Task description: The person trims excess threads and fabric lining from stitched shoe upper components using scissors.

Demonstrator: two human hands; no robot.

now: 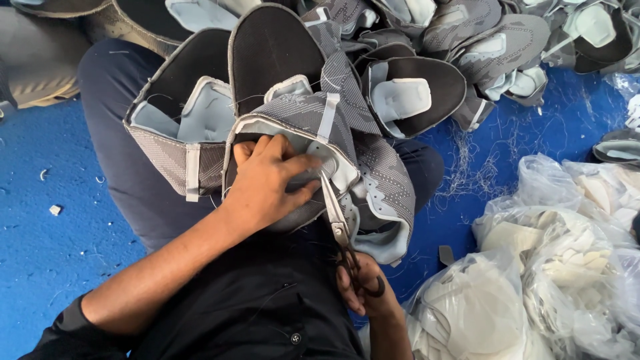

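1. Floor (40, 247): blue mat with a few white scraps on it. I sit on it, so everything stays within arm's reach, and my lap stands in for a worktop.
2. Leg (120, 133): dark trouser knee raised on the left. A second shoe upper (180, 127) lies against it, grey knit outside, pale padding and black lining facing up, parked beside the one in hand.
3. Left hand (267, 183): clamped over the working shoe upper (313, 143), which sits on my lap at centre frame. Fingers spread on top, thumb pressing the pale lining near the edge. Judgement: this pins the fabric taut right at the blade.
4. Scissors (343, 233): dark handles, bright blades pointing up and away from me, tips touching the upper's pale edge just beside my left thumb. Can't tell whether the blades are parted.
5. Right hand (363, 290): low in frame, fingers closed through the scissors' handle loops, close to my body for control.
6. Pile of uppers (467, 47): more grey and black pieces heaped along the top.
7. Loose threads (473, 167): a tangle lying on the blue floor right of my lap.
8. Plastic bags (533, 287): clear, stuffed with white pieces, at lower right, well apart from the blades.
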